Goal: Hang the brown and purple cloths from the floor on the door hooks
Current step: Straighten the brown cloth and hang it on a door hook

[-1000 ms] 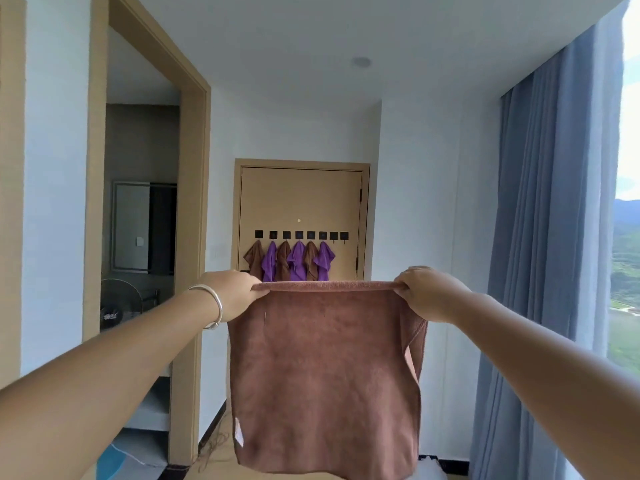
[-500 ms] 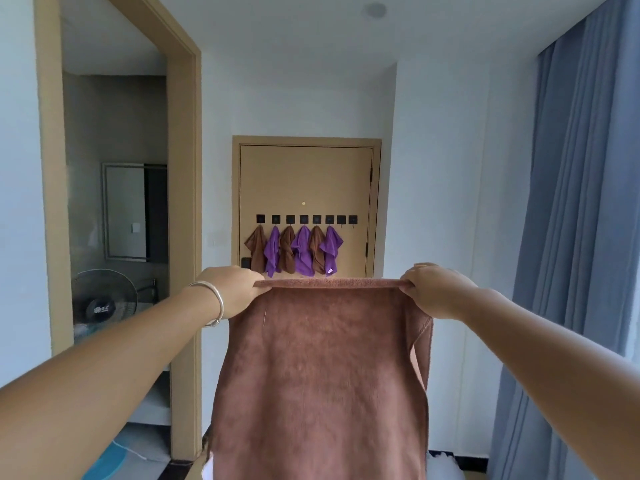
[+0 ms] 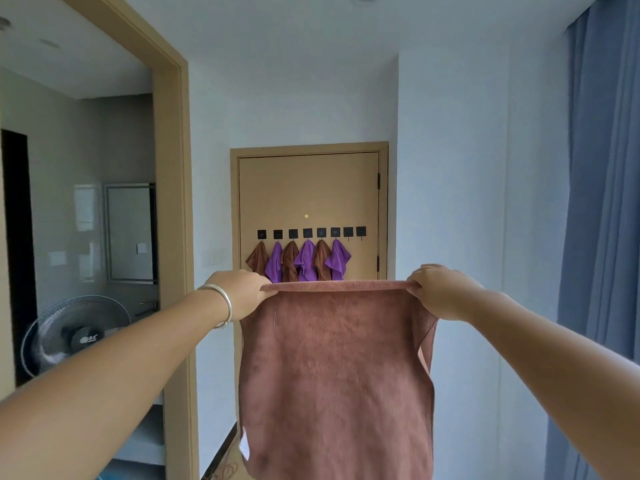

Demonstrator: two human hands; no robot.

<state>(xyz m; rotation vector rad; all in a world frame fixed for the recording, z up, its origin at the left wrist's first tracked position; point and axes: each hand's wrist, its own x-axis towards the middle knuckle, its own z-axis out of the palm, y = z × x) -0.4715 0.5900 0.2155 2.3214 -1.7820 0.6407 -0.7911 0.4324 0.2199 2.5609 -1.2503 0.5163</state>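
Ahead: a tan door stands at the end of the passage, well apart from the person, and carries a row of black door hooks.
Hooks filled: six small cloths hang from the left six hooks, brown and purple in turn; the two rightmost hooks are bare.
Cloth in hand: a brown cloth is held up in front of the person, its top edge stretched level from left to right and the rest falling straight down out of view at the bottom.
Left hand: the left hand, with a silver bracelet at the wrist, pinches the top left corner with curled fingers.
Right hand: the right hand pinches the top right corner the same way, and the side edge below it folds over a little.
Key relation: the bare hooks lie above and beyond the stretched top edge, nearer the right hand's side, so that hand's corner looks the likelier one to reach a hook.
Look of the cloth: plush, soft, a white label near its lower left corner.
Surroundings: a doorway with a fan to the left, a blue curtain to the right.
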